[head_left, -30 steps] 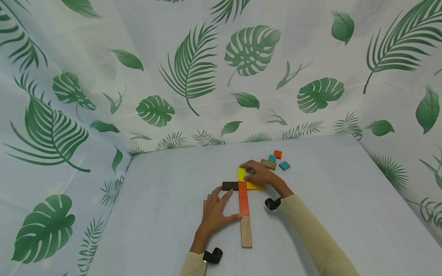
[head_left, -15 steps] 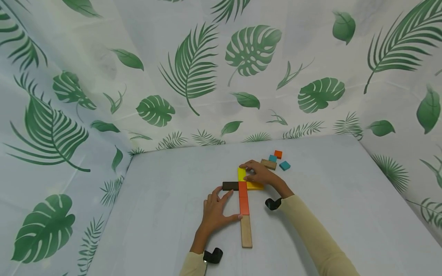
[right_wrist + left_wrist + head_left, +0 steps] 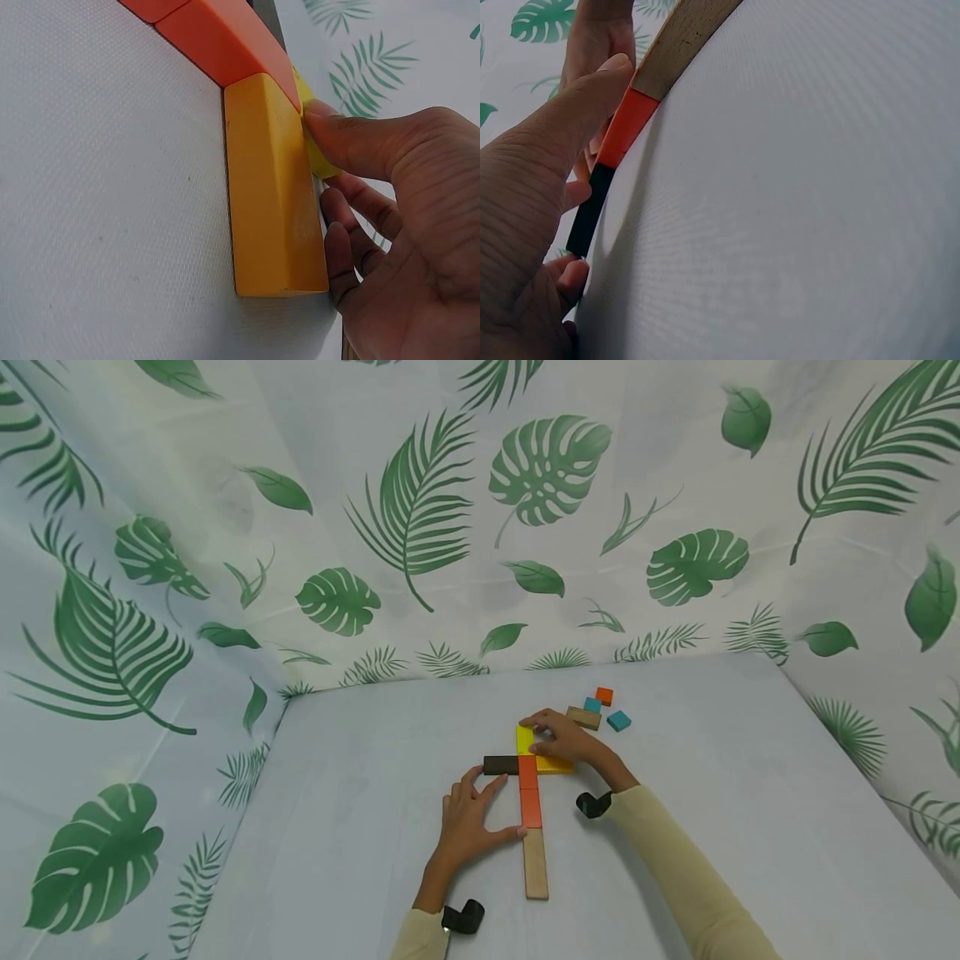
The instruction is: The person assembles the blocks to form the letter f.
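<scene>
Flat blocks lie on the table in a cross. Two red-orange blocks [image 3: 529,808] and a long plain wooden block [image 3: 535,864] make the stem, with a black block [image 3: 500,765] to the left and an orange-yellow block [image 3: 555,766] to the right. At the top, a bright yellow block [image 3: 524,739] is pinched between thumb and index finger of my right hand [image 3: 562,735]. My left hand [image 3: 467,818] is spread beside the stem. Its thumb touches the seam of red and wood, and its fingertips rest at the black block's near edge and left end.
Behind the right hand are a short wooden block [image 3: 583,717], two blue blocks [image 3: 618,720] and an orange block [image 3: 603,696]. A leaf-printed cloth [image 3: 420,527] hangs behind and at both sides of the white table [image 3: 337,827].
</scene>
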Demonstrator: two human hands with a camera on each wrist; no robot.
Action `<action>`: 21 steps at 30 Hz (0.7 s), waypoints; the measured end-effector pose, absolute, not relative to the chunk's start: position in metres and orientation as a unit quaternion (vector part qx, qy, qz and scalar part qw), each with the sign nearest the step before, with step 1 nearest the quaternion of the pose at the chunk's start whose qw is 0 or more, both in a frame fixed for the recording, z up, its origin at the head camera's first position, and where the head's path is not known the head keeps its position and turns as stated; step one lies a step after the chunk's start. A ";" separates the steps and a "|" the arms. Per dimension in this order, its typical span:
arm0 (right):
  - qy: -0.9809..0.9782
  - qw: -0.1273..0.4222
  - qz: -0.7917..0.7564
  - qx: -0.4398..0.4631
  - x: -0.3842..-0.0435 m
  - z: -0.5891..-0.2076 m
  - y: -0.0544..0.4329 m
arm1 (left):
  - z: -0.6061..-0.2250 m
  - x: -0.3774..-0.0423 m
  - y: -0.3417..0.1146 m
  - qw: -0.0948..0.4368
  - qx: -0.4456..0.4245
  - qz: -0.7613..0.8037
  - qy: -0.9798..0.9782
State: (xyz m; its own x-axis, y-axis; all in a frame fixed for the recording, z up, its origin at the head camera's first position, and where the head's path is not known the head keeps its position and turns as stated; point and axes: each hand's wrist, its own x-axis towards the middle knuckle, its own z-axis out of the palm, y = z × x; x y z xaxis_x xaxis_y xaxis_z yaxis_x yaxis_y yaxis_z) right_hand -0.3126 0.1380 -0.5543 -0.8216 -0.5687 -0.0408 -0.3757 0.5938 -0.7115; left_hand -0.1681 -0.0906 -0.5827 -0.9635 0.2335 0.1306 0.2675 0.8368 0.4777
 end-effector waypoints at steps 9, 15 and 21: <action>0.881 0.126 -0.370 -0.266 -0.311 -0.555 0.137 | -0.582 -0.168 -0.091 0.036 -0.132 -0.252 -0.958; 0.891 0.063 -0.391 -0.222 -0.308 -0.557 0.140 | -0.586 -0.169 -0.091 0.032 -0.128 -0.248 -0.960; 0.956 -0.120 -0.228 -0.137 -0.304 -0.561 0.153 | -0.587 -0.168 -0.091 0.031 -0.128 -0.252 -0.959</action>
